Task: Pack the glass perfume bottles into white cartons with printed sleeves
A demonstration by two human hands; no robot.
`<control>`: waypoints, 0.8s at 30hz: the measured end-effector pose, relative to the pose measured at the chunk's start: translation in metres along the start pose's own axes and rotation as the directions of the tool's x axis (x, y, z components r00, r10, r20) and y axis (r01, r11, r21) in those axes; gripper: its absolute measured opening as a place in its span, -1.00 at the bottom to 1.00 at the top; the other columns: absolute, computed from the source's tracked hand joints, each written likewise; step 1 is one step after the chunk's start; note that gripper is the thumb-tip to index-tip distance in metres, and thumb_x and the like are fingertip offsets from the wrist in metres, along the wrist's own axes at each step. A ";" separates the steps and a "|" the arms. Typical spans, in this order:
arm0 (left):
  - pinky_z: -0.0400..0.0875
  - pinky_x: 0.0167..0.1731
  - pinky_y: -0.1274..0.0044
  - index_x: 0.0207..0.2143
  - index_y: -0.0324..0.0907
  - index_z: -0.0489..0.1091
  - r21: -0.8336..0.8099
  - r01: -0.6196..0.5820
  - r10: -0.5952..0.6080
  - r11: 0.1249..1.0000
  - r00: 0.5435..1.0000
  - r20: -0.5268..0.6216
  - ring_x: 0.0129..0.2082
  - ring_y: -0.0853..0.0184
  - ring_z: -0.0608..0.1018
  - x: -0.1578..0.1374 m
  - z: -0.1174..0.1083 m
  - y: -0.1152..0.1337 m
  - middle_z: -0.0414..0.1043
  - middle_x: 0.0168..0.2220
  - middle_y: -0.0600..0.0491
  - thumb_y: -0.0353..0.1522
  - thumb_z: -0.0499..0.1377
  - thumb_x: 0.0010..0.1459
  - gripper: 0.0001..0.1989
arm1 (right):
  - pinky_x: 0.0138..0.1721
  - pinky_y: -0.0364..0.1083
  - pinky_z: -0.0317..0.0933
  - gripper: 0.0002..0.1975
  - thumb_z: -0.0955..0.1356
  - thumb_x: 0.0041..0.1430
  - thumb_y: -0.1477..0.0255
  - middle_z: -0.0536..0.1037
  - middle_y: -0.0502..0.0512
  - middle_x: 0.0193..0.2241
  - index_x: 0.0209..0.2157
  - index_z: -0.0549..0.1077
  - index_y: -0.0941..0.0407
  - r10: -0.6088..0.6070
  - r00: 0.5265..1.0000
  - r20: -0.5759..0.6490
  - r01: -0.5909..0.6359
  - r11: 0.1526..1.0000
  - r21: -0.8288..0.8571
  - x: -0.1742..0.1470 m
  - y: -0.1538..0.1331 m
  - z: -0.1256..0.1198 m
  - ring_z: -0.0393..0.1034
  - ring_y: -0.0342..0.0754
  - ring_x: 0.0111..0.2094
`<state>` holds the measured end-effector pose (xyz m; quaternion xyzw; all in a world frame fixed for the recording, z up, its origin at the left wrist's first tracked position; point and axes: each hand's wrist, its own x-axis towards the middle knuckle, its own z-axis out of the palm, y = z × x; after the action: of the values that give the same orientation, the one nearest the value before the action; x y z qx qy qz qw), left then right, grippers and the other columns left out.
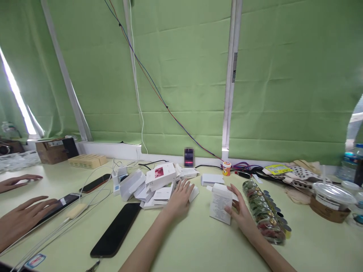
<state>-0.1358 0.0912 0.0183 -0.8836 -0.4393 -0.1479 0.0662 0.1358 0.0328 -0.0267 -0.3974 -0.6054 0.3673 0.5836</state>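
My right hand [239, 207] grips a small white carton [220, 206] by its right side, thumb in front. Fine dark print covers the carton's facing side, and its top flaps stand open. My left hand [180, 196] lies over the right end of a heap of white boxes [160, 194], fingers stretched out and slightly apart. Part of a white piece shows beside its fingertips; what lies under the palm is hidden. On top of the heap rests a white box with a red picture [160, 176]. A flat white box [212, 179] sits behind the carton.
A black phone [116, 230] lies left of my forearm. Another person's hands [28, 213] are at far left, one on a phone. Cables [98, 200] cross there. Wrapped round items [262, 211], a lidded bowl [331, 200] and an orange tub [226, 169] stand to the right.
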 end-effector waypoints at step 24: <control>0.06 0.20 0.22 0.26 -0.28 0.02 0.221 0.065 -0.080 0.973 0.995 0.061 0.24 0.10 0.22 0.004 0.021 0.003 0.23 0.16 -0.27 -0.68 -0.12 0.13 -0.37 | 0.03 0.15 0.25 0.02 0.47 -0.04 0.29 -0.03 0.17 0.23 0.27 -0.25 -0.18 -0.105 0.993 -0.057 0.100 0.991 -0.088 -0.001 -0.002 0.003 0.41 -0.01 -0.12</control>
<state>-0.1268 0.0975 0.0002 -0.8588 -0.4871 -0.0702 0.1425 0.1326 0.0315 -0.0255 -0.4014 -0.6217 0.2983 0.6028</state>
